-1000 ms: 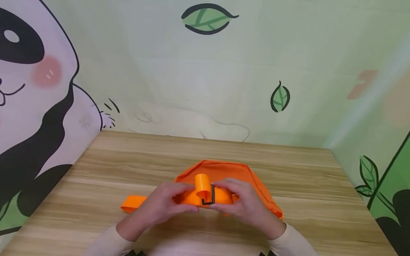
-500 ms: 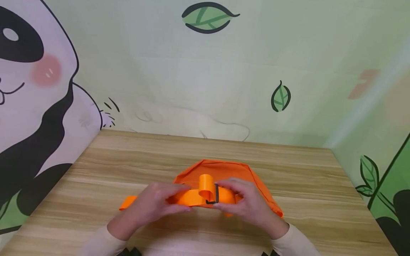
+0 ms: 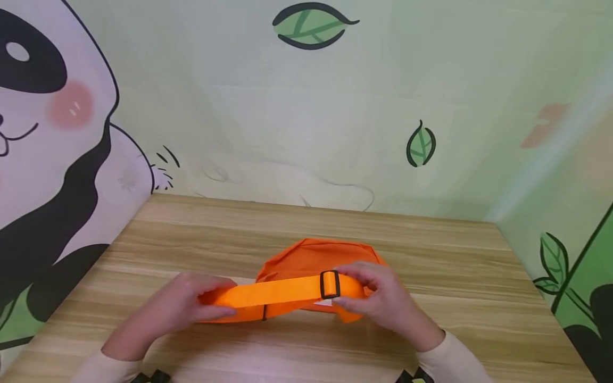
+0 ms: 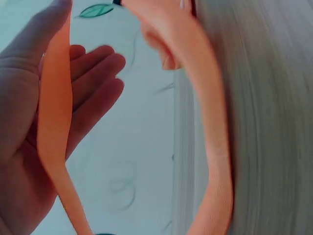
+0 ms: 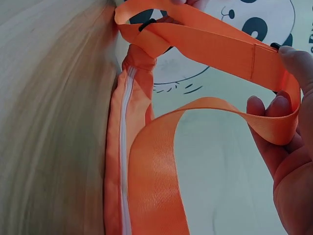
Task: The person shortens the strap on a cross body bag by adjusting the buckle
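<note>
An orange fabric bag [image 3: 325, 255] lies on the table, with a long orange webbing strap [image 3: 278, 291] in front of it. My left hand [image 3: 187, 303] holds the strap's left bend between thumb and fingers; in the left wrist view the fingers extend behind the webbing. By the black slider buckle [image 3: 323, 285], my right hand [image 3: 383, 292] pinches the strap. Between the hands the upper run is stretched nearly straight and lies flat through the buckle. A lower run carries another small black piece [image 3: 264, 313]. The bag's pale zipper [image 5: 124, 147] shows in the right wrist view.
The wood-grain table [image 3: 220, 223] reaches back to a pale green wall [image 3: 230, 106] printed with leaves. A painted panda [image 3: 48, 159] covers the left wall. Green plant drawings [image 3: 553, 258] mark the right side.
My left hand has moved left, drawing the strap out. The loop of webbing that stood up at the buckle has flattened. My right hand and the buckle have shifted slightly right.
</note>
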`<state>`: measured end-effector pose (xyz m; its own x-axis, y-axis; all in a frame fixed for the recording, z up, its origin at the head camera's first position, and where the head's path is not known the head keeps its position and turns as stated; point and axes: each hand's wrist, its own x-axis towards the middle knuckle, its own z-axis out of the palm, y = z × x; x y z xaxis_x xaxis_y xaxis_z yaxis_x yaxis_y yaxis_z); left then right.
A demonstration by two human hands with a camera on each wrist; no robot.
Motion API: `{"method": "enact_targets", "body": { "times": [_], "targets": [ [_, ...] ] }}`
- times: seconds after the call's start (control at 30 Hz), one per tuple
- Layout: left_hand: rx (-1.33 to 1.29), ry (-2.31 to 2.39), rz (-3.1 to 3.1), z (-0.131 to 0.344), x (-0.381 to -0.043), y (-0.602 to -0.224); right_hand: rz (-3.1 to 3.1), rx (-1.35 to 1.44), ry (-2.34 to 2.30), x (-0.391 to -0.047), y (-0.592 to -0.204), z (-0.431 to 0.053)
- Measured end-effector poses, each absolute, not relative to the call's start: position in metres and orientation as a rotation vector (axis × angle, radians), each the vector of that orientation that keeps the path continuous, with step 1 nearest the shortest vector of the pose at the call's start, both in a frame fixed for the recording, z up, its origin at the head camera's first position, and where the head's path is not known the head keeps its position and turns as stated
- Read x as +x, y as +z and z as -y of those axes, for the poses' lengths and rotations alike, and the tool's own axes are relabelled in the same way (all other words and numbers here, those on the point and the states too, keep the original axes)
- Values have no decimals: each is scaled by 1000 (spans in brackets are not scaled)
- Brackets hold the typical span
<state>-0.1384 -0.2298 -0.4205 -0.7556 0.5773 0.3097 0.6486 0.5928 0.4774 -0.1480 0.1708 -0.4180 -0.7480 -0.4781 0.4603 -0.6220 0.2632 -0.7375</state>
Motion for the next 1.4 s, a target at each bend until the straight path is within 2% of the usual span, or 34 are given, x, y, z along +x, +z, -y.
{"method": "enact_targets", "body": {
  "times": [0.23, 0.37, 0.6, 0.73, 1.13, 1.4],
  "targets": [
    [-971, -861, 2905, 227, -137, -414, 2393, 1047, 1467, -147, -415, -163],
    [-995, -943, 2900, 201, -136, -410, 2409, 1066, 1462, -146, -412, -154],
    [-998, -1435, 2779, 139, -139, -418, 2300, 1156, 1437, -148, -413, -146],
    [-935, -1598, 2656, 119, -138, -423, 2288, 1184, 1435, -148, -414, -144],
    [-936, -1804, 2440, 125, -138, -425, 2300, 1249, 1055, -153, -410, -163],
    [-1016, -1509, 2501, 132, -141, -424, 2299, 1291, 990, -152, -410, -174]
  ]
}}
